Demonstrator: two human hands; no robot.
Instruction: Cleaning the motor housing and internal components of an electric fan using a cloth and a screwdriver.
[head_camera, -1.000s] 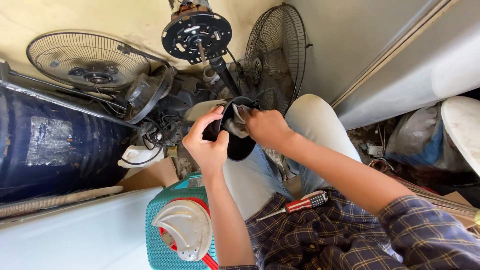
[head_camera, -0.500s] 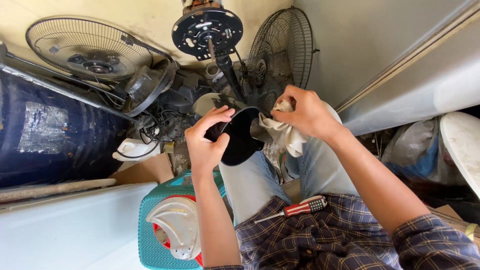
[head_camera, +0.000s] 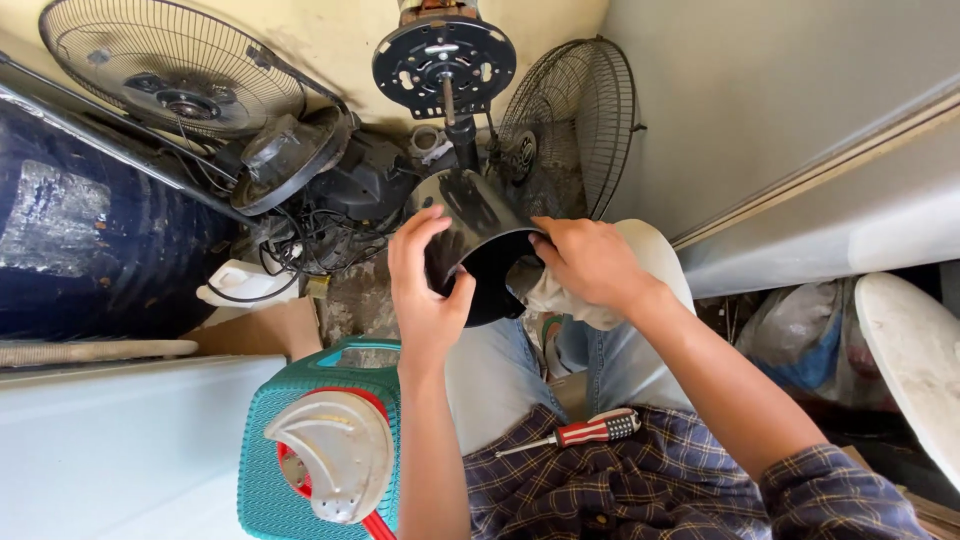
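Since a moment earlier, the right hand (head_camera: 590, 262), clamped on a crumpled white rag (head_camera: 560, 298), had dropped beside the glossy black plastic fan housing (head_camera: 480, 240) gripped by the left hand (head_camera: 425, 290).

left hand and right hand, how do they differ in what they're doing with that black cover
The left hand grips the black cover by its rim, thumb at the open edge and fingers curled over the outside. The right hand presses a pale cloth against the opposite edge, knuckles up. The left hand is bare against the cover; the right has the cloth under it. Both hold the cover above the person's lap.
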